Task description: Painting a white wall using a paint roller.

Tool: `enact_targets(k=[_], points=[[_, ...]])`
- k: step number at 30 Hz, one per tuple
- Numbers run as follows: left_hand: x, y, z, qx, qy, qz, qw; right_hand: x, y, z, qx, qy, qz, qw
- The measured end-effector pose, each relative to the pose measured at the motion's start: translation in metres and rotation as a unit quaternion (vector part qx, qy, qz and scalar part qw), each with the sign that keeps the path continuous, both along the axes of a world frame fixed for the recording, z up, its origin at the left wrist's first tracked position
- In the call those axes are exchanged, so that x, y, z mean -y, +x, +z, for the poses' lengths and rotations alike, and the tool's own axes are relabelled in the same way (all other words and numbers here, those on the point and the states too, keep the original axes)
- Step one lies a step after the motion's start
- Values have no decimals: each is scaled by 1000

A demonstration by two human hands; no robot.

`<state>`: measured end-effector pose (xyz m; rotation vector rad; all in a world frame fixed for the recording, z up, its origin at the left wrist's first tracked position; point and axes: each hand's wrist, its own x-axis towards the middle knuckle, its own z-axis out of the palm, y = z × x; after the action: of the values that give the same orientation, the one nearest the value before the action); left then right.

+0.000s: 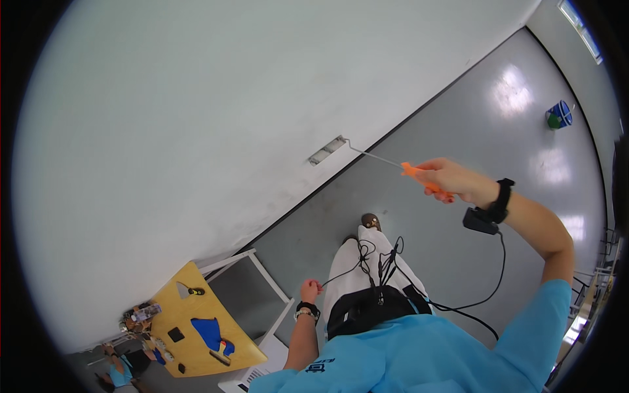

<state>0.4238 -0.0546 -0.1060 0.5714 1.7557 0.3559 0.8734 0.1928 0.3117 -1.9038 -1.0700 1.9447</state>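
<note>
My right hand (445, 179) is wrapped round the orange handle of a paint roller (411, 170). Its thin bent metal rod reaches left to the white wall (196, 131). At the rod's end, against the wall, lies a narrow grey-and-white rectangular piece (326, 150). Whether this is the roller's head or a plate in the wall, I cannot tell. Low beside my white trousers, my left hand (311, 289) hangs with its fingers curled and no tool visible in it. A thin black cable (341, 275) runs close by its fingers.
A yellow-topped table (246, 350) at the lower left holds a scraper (194, 291), a blue cloth (206, 333) and a brush (220, 357). Next to it stands a white frame (272, 281). A blue bucket (559, 115) stands far right. Another person (120, 373) is at the lower left.
</note>
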Motion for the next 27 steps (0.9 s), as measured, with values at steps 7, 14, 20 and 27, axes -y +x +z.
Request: enact_targets(k=[7, 14, 20, 27], points=[[-36, 48, -5, -24, -12, -133, 991, -47, -16, -238, 23, -20, -9, 1000], [-66, 120, 9, -12, 2, -223, 975, -54, -62, -413, 52, -40, -60, 996], [-46, 137, 12, -17, 8, -275, 961, -55, -80, -483, 59, -68, -69, 994], [-39, 117, 4, -42, -38, -233, 971, -34, -98, -528, 77, -57, -103, 990]])
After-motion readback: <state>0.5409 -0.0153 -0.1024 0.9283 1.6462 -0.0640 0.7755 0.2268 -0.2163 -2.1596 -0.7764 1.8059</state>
